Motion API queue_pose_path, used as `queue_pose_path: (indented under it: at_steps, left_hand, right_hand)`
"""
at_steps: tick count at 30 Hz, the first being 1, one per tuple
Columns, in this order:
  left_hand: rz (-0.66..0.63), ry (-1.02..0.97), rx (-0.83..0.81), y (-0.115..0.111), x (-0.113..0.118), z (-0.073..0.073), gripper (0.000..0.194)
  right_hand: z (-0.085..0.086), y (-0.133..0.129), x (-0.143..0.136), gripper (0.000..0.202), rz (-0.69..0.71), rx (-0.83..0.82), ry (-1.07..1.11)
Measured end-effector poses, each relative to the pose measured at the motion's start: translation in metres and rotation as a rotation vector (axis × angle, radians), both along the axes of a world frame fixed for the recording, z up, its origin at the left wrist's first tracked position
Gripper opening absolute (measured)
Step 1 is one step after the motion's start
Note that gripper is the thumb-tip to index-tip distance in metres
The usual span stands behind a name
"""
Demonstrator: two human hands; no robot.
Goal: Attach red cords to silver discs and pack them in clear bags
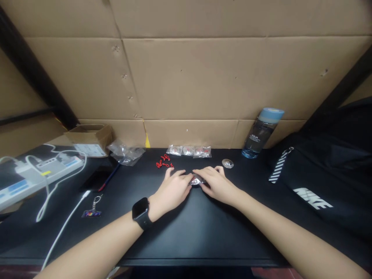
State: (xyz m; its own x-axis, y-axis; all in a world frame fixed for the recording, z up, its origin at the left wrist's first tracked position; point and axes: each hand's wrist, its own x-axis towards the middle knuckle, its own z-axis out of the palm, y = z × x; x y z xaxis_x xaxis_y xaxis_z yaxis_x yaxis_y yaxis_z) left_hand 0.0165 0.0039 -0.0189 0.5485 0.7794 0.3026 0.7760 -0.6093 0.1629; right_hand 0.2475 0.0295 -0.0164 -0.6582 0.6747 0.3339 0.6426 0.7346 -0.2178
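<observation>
Bare forearms (276,223) reach to a shiny packet (197,181).
Left hand (173,190) and right hand (218,186) narrowly pinch its ends; light, even pressure should keep it steady.

Soft, moderate light fell from above, leaving a dull sheen on the dark surface (180,240); detail was slightly blurred, and the edges looked stretched.

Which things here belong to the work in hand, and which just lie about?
Seemingly in use:
- packet held in both hands
- red cords
- packet row
- disc, perhaps

Apparently lying about:
- bottle
- backpack
- power strip
- keyring
- box
</observation>
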Motion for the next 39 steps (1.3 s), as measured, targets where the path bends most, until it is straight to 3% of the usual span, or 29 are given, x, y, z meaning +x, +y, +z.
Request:
queue_pose_path:
  at_steps: [7, 15, 20, 24, 26, 28, 31, 35, 39]
  left_hand:
    - [0.034, -0.111, -0.063, 0.004, -0.004, 0.005, 0.023]
    - [0.077, -0.280, -0.139, 0.016, -0.006, -0.005, 0.017]
    - [0.108, -0.333, -0.164, 0.018, -0.005, -0.004, 0.019]
    - [0.101, -0.335, -0.191, 0.024, -0.014, 0.006, 0.018]
    - [0.173, -0.334, -0.192, 0.035, -0.025, 0.013, 0.019]
    - [0.335, -0.323, -0.198, 0.054, -0.037, 0.018, 0.026]
    - [0.453, -0.294, -0.190, 0.094, -0.051, 0.025, 0.033]
    - [0.585, -0.250, -0.175, 0.140, -0.050, 0.028, 0.031]
    - [0.642, -0.193, -0.115, 0.156, -0.041, 0.025, 0.028]
  right_hand:
    - [-0.001, 0.006, -0.002, 0.023, -0.018, -0.039, 0.065]
    - [0.004, 0.009, 0.002, 0.012, -0.083, -0.259, 0.262]
    - [0.005, 0.010, 0.002, 0.018, -0.057, -0.401, 0.393]
    - [0.008, 0.010, 0.007, 0.034, -0.084, -0.344, 0.348]
    - [0.011, 0.015, 0.014, 0.040, -0.097, -0.278, 0.330]
    - [0.015, 0.024, 0.026, 0.039, -0.139, -0.203, 0.347]
    - [0.021, 0.041, 0.051, 0.031, -0.309, -0.113, 0.328]
    - [0.023, 0.060, 0.082, 0.024, -0.467, -0.069, 0.252]
    - [0.023, 0.070, 0.103, 0.018, -0.450, -0.047, 0.189]
